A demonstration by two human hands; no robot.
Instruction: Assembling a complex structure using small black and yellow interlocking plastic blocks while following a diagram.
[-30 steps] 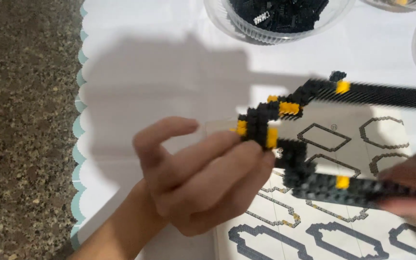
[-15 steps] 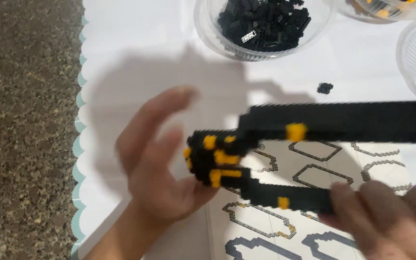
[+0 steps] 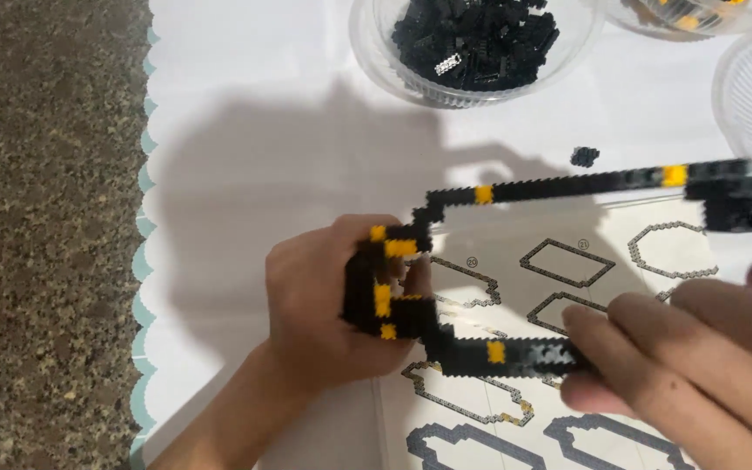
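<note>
The right hand (image 3: 698, 365) is pinching the lower arm of the frame (image 3: 498, 355), a black brick build with yellow studs, fingers closed on it from above. The left hand (image 3: 324, 313) is wrapping the frame's bent end, fingers clamped around it, held above the sheet (image 3: 585, 261) of outline diagrams. To do this well, both grips should probably be staying close to the joint, since the long upper arm is hanging unsupported. Farther off, a loose brick (image 3: 583, 157) is lying on the white cloth (image 3: 245, 130) before the bowl (image 3: 476, 48) of black bricks.
</note>
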